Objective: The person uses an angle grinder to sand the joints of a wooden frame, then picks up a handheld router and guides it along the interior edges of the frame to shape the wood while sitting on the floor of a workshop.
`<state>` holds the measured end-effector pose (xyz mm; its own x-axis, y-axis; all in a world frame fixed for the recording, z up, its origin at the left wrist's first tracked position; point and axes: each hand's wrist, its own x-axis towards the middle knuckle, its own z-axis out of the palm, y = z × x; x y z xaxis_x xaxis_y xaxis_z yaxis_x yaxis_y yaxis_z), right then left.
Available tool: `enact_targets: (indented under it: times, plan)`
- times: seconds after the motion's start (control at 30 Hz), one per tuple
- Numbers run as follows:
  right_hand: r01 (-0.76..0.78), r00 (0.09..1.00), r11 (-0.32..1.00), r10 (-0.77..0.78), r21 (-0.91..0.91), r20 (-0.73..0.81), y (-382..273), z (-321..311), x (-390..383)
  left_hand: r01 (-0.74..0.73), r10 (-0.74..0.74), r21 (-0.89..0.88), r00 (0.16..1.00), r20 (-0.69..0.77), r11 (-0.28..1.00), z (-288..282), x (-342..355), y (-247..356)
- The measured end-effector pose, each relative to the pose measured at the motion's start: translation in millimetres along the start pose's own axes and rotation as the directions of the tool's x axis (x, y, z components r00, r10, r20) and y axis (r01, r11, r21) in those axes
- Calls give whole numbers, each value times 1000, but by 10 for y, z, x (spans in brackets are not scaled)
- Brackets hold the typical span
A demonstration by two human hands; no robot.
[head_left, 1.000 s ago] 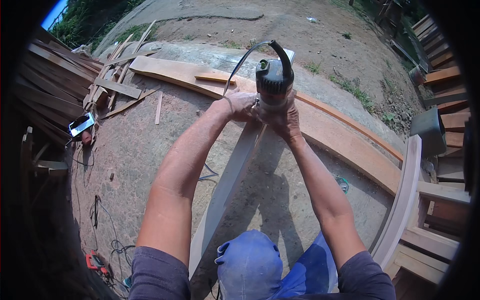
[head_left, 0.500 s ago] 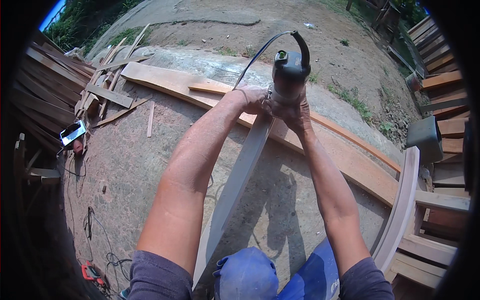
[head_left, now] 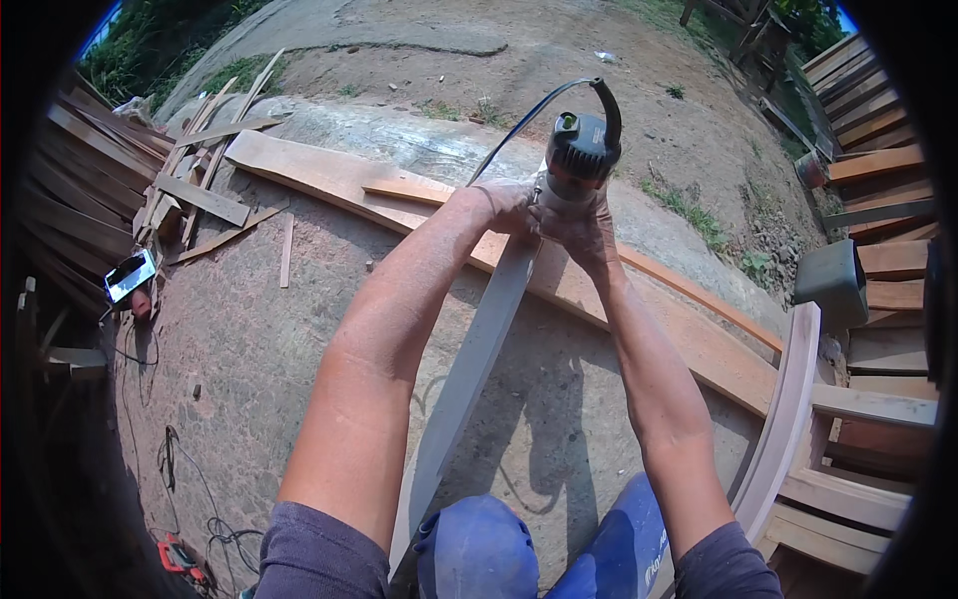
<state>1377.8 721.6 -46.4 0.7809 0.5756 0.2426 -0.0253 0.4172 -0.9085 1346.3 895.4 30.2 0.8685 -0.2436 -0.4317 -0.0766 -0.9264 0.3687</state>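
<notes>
Both my arms reach forward to a handheld trim router (head_left: pixel 584 145), a round power tool with a black vented top and a pale lower body. My left hand (head_left: pixel 511 207) closes around its low left side. On the right side, my right hand (head_left: pixel 587 232) wraps the lower body, its fingers partly hidden. Under the tool lies the far end of a long narrow grey board (head_left: pixel 477 344), which runs back toward my knees. The router's base and bit are hidden by my hands. A cord (head_left: pixel 534 112) loops from its top to the left, behind my left wrist.
A thick plank (head_left: pixel 689 344) lies crosswise beneath the board, with a thin strip (head_left: pixel 699 297) along it. Stacked lumber (head_left: pixel 90 190) and a phone (head_left: pixel 130 277) are on the left, a red tool (head_left: pixel 180 559) with cables lower left. Right stand a grey-green container (head_left: pixel 831 285) and a wooden frame (head_left: pixel 848 496).
My view has shifted slightly, so the surroundings sit a little farther left. Both hands stay on the router at the board's far end, with hardly any movement along it.
</notes>
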Motion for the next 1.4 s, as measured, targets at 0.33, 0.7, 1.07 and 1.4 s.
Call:
enact_targets:
  times: [0.33, 0.7, 1.07, 1.4]
  plan:
    - [3, 978, 729, -144, -685, -148, -99, 976, -1686, -138, 122, -169, 987, -100, 976, 942, -1589, 427]
    - [-47, 997, 762, -5, -646, -78, -376, 1882, -2907, -245, 171, -239, 941, -293, 940, 2027, -3009, 642]
    - [4, 999, 828, -34, -560, -43, -414, 1925, -2922, -49, 37, -112, 994, -107, 992, 2064, -2922, 534]
    - [42, 982, 862, -129, -505, -139, -328, 2264, -3291, -302, 272, -109, 935, -229, 947, 2123, -3261, 635]
